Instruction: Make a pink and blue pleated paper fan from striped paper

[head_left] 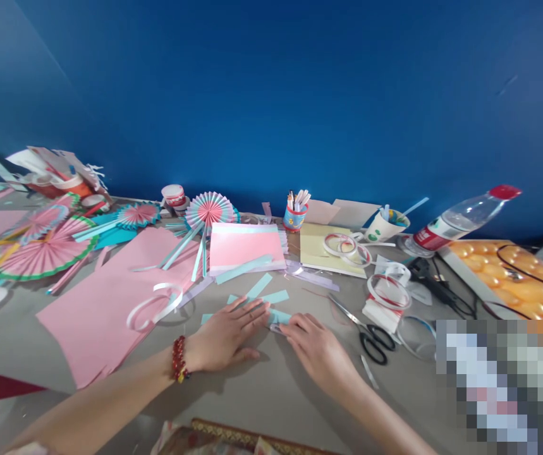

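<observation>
My left hand [233,335], with a red bead bracelet [179,359] at the wrist, lies flat with fingers stretched over light blue paper strips [258,287]. My right hand [316,347] has its fingers drawn together at the end of a light blue paper strip [280,316]. Beneath those fingertips a small pale lilac piece [277,328] shows in part. Just beyond the hands lie more blue strips and a pale purple strip [316,278]. Scissors with black handles [373,341] rest to the right of my right hand.
Pink paper sheets [105,297] and folded paper fans [212,212] spread over the left and back. Tape rolls [389,292], a plastic bottle [461,221] and a black cable tool [435,284] are at right. A pen cup [294,218] stands near the blue wall [271,95].
</observation>
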### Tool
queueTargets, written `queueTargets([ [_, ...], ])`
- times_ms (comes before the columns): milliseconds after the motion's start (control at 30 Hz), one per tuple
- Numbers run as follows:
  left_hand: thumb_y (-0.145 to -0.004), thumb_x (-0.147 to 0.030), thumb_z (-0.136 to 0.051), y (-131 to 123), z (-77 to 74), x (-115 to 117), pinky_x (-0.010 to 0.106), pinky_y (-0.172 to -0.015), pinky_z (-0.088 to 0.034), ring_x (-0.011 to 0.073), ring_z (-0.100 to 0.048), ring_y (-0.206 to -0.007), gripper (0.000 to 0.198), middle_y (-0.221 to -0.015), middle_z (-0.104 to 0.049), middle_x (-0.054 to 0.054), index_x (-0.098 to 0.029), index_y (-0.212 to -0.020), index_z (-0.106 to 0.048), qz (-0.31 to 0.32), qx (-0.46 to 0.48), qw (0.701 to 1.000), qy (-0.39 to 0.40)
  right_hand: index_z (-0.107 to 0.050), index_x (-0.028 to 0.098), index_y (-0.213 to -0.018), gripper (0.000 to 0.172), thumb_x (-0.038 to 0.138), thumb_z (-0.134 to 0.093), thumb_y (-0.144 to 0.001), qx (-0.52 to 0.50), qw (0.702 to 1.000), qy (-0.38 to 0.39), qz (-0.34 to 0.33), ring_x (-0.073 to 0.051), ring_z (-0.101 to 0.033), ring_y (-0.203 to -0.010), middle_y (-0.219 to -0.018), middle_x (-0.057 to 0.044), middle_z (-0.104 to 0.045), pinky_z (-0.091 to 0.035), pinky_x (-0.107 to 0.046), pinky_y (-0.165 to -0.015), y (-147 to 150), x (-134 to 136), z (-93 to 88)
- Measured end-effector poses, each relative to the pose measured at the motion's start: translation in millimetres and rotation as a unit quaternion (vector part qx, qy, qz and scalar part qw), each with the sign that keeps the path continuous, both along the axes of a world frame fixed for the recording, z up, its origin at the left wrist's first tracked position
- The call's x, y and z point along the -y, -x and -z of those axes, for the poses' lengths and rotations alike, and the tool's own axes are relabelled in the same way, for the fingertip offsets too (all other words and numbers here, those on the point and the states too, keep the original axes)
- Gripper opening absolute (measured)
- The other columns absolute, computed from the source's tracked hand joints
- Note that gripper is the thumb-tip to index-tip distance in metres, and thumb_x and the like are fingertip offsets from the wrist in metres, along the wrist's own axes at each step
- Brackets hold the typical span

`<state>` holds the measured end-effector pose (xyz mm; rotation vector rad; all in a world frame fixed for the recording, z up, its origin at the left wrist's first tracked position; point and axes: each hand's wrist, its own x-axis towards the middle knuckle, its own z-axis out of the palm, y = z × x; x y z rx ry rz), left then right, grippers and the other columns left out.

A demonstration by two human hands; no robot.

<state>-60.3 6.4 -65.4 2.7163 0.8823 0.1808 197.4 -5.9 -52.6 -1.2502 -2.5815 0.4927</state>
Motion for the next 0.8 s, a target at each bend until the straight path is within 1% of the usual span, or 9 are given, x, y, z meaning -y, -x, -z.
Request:
queueTargets([
  [67, -0.103, -0.045, -0.033, 4.8, -11.1, -3.0, 0.042, -0.122, -0.018, 0.0208, -0.02, -0.148, 0.066, -0.16, -0.021, 0.007, -0.022, -0.156, -0.002, -0.007, 0.031, 0.999, 0.033, -0.067, 0.02, -0.101, 0.027, 0.006, -0.045, -0.093, -0.006, 1.0, 0.002, 0.009, -0.021, -0.057, -0.09, -0.095, -0.008, -0.063, -0.049, -0.031, -0.077, -0.3, -0.5, 1.3],
  [100, -0.105, -0.039, -0.029, 7.8, -16.9, -4.3, 0.039, -0.122, -0.02, 0.0181, -0.021, -0.147, 0.06, -0.16, -0.021, 0.006, -0.023, -0.156, -0.002, -0.023, 0.044, 0.998, 0.045, -0.067, 0.02, -0.099, 0.027, 0.006, -0.045, -0.092, -0.008, 1.0, 0.0, 0.01, -0.021, -0.057, -0.089, -0.095, -0.008, -0.063, -0.049, -0.031, -0.077, -0.5, -0.7, 1.8],
  [133, -0.105, -0.036, -0.027, 11.1, -22.0, -5.2, 0.038, -0.122, -0.019, 0.0173, -0.021, -0.147, 0.058, -0.161, -0.021, 0.005, -0.023, -0.156, -0.003, -0.026, 0.05, 0.997, 0.047, -0.067, 0.02, -0.098, 0.027, 0.005, -0.045, -0.092, -0.009, 1.0, -0.002, 0.009, -0.021, -0.057, -0.088, -0.095, -0.008, -0.063, -0.049, -0.032, -0.077, -0.6, -0.8, 1.9],
  [233, -0.104, -0.039, -0.034, 21.6, -28.2, -4.4, 0.044, -0.123, -0.013, 0.022, -0.02, -0.148, 0.061, -0.16, -0.021, 0.006, -0.025, -0.156, -0.007, 0.005, 0.022, 0.999, 0.022, -0.067, 0.019, -0.1, 0.028, 0.005, -0.045, -0.092, -0.005, 1.0, -0.004, 0.007, -0.022, -0.057, -0.089, -0.096, -0.008, -0.063, -0.05, -0.032, -0.078, 0.6, -0.6, 0.6],
  [300, -0.101, -0.048, -0.039, 28.2, -23.2, -1.8, 0.046, -0.123, -0.011, 0.0253, -0.021, -0.147, 0.068, -0.16, -0.022, 0.008, -0.024, -0.157, -0.008, 0.026, 0.0, 1.0, 0.007, -0.067, 0.02, -0.104, 0.027, 0.006, -0.046, -0.093, 0.001, 1.0, -0.002, 0.009, -0.021, -0.057, -0.09, -0.096, -0.008, -0.063, -0.05, -0.032, -0.079, 2.0, 0.1, -1.1],
  [367, -0.098, -0.056, -0.04, 33.7, -14.1, 0.8, 0.047, -0.123, -0.008, 0.0264, -0.021, -0.147, 0.075, -0.159, -0.023, 0.009, -0.022, -0.157, -0.007, 0.034, -0.015, 0.999, 0.004, -0.067, 0.02, -0.107, 0.026, 0.009, -0.048, -0.094, 0.01, 1.0, -0.002, 0.013, -0.021, -0.057, -0.09, -0.096, -0.008, -0.063, -0.051, -0.031, -0.078, 3.3, 1.1, -2.4],
  [500, -0.096, -0.062, -0.039, 39.1, -0.7, 2.8, 0.045, -0.123, -0.003, 0.0266, -0.017, -0.148, 0.083, -0.16, -0.018, 0.01, -0.019, -0.157, -0.003, 0.04, -0.039, 0.998, 0.007, -0.065, 0.02, -0.111, 0.028, 0.007, -0.047, -0.094, 0.04, 0.999, -0.007, 0.013, -0.022, -0.056, -0.09, -0.097, -0.007, -0.062, -0.05, -0.032, -0.079, 4.2, 3.4, -1.7],
  [600, -0.096, -0.061, -0.04, 38.8, -0.2, 2.7, 0.044, -0.123, -0.002, 0.0262, -0.017, -0.148, 0.083, -0.161, -0.018, 0.01, -0.019, -0.157, -0.003, 0.04, -0.039, 0.998, 0.002, -0.064, 0.02, -0.113, 0.03, 0.006, -0.046, -0.093, 0.047, 0.999, -0.012, 0.009, -0.021, -0.056, -0.089, -0.097, -0.007, -0.061, -0.049, -0.032, -0.078, 5.2, 4.4, 0.2],
  [800, -0.096, -0.06, -0.042, 38.2, -1.7, 3.5, 0.044, -0.122, -0.005, 0.0269, -0.021, -0.147, 0.082, -0.16, -0.022, 0.01, -0.021, -0.157, -0.004, 0.035, -0.024, 0.999, -0.004, -0.064, 0.019, -0.111, 0.028, 0.006, -0.047, -0.093, 0.024, 1.0, -0.012, -0.004, -0.021, -0.055, -0.088, -0.096, -0.007, -0.061, -0.049, -0.031, -0.077, 11.6, 5.6, 3.1],
])
